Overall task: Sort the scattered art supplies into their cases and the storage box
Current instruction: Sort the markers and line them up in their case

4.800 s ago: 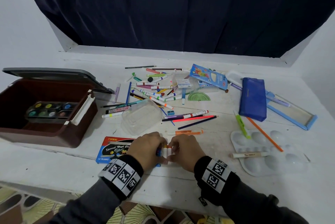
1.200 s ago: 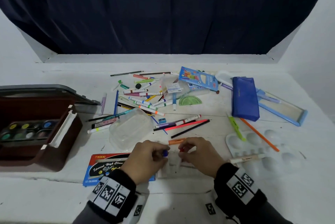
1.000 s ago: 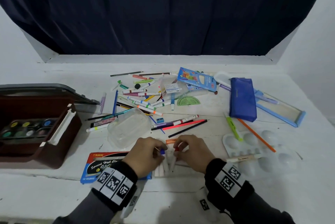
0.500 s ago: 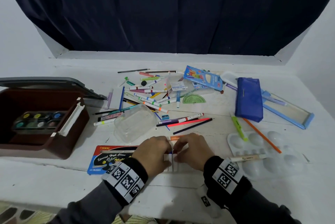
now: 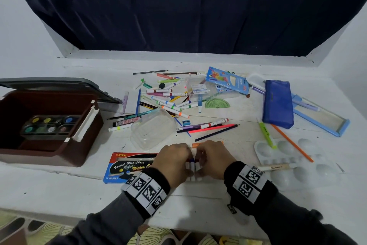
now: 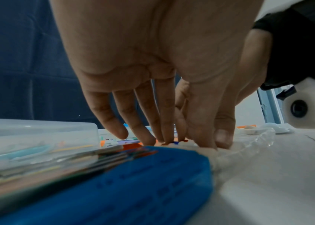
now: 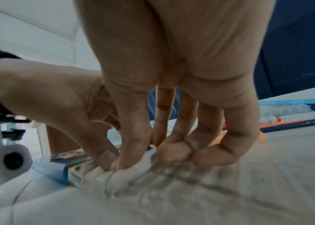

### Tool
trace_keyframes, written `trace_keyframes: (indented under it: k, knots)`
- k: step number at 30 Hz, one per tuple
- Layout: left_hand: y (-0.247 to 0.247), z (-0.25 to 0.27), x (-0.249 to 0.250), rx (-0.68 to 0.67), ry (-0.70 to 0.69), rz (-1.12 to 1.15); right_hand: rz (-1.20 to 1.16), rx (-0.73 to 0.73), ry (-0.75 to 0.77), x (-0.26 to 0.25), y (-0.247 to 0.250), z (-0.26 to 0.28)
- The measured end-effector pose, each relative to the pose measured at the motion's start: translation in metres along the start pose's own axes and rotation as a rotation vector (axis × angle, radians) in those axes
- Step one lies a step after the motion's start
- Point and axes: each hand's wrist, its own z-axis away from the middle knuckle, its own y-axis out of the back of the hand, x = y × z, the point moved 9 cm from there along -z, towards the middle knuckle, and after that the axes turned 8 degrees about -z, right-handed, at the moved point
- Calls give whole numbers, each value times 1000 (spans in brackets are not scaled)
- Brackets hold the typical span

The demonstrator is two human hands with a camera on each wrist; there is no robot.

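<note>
Both hands meet at the table's front centre over a row of small white paint tubes (image 5: pixel 192 167) with blue and red caps. The tubes lie in a thin clear plastic insert (image 7: pixel 172 172) on the table. My left hand (image 5: pixel 187 162) pinches the tubes from the left, fingers (image 6: pixel 164 121) pointing down and thumb pressing the near side. My right hand (image 5: pixel 199 162) grips them from the right with curled fingers (image 7: pixel 206 150). The red, black and blue watercolour box (image 5: pixel 127 167) lies flat just left of the hands. The open brown storage box (image 5: pixel 87 145) stands at the left.
A paint-pan set (image 5: pixel 47 125) sits inside the storage box. A clear plastic tub (image 5: pixel 153 129) lies behind the hands. Loose markers and pencils (image 5: pixel 168 103) spread across the middle. To the right are a blue pencil case (image 5: pixel 278 103), a white palette (image 5: pixel 297 165) and a light-blue tray (image 5: pixel 327 119).
The hands, a little apart on the tube caps a second ago, have closed together and now squeeze the tubes side by side. Nothing else on the table moved.
</note>
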Motion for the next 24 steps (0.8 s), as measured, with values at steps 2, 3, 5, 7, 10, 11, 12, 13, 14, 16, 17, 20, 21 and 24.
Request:
trace_keyframes:
  k: [2,3,5,7,10,11,12,13,14,16,17,20,21,24]
  knots:
    - [-3,0,-2,-5,-12,18,-28,18,18,-1,0,0]
    - [-4,0,-3,-8,-16,36,-29,17,29,-3,0,0]
    - [-6,0,-6,-10,-20,80,-34,-5,29,-4,-1,0]
    - [-8,0,-9,-16,-13,117,-53,-35,4,-2,0,-1]
    - [-10,1,-13,-23,-7,166,-34,-66,-38,2,3,-3]
    - [-10,1,-15,-22,1,190,-36,-77,-49,2,4,-3]
    - [-8,1,-18,-21,13,220,-46,-88,-60,3,3,-4]
    - [-6,2,-22,-17,23,254,-63,-99,-72,5,3,-5]
    - [-2,2,-25,-5,28,287,-81,-109,-82,6,2,-5]
    - [9,3,-32,26,38,341,-86,-118,-96,8,2,-8]
    - [17,4,-35,45,43,374,-83,-122,-101,8,2,-8]
    - [46,5,-53,139,81,518,-163,-142,-104,7,4,-10]
    - [57,5,-63,183,98,565,-179,-138,-90,5,7,-11]
    - [87,2,-93,312,120,614,-124,-46,-1,-4,25,-22]
